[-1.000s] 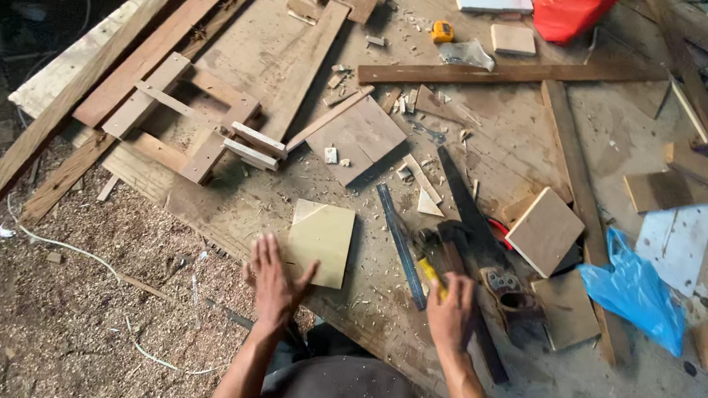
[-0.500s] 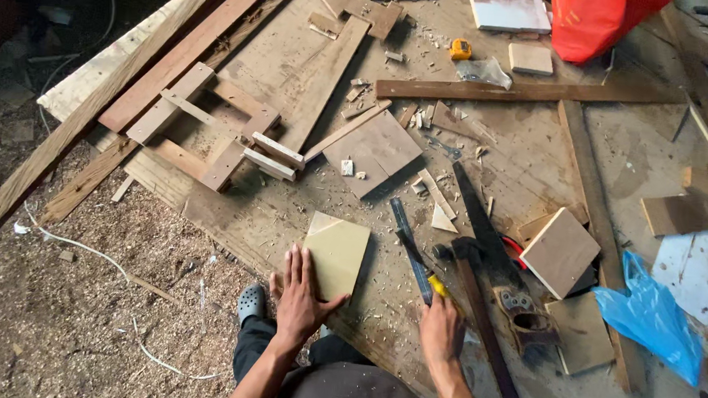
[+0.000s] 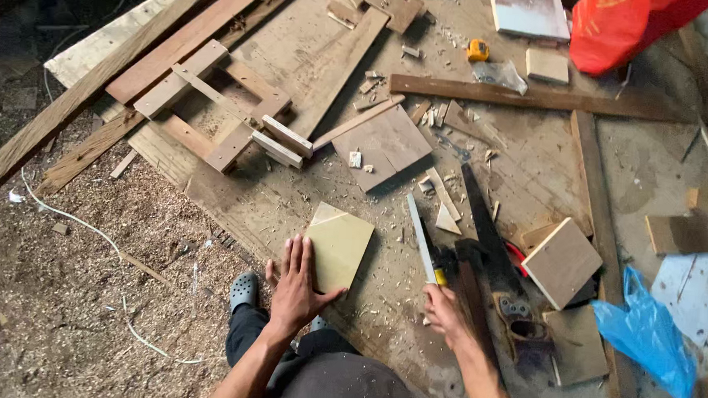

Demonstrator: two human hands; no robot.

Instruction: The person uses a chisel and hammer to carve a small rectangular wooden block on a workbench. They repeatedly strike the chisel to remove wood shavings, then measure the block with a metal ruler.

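Head view: left hand flat, fingers spread, pressing near edge of yellowish square panel on plywood floor sheet. Right hand closed around yellow-handled blade tool just beside panel. Panel uncut, no kerf visible; cutting not yet begun.

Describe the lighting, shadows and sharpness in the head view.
Head view: soft, even daylight, no glare; only faint shadows beside the yellow-green panel and the left hand. The top left corner falls dark. The right hand and the scattered offcuts look sharp; no clear motion blur.
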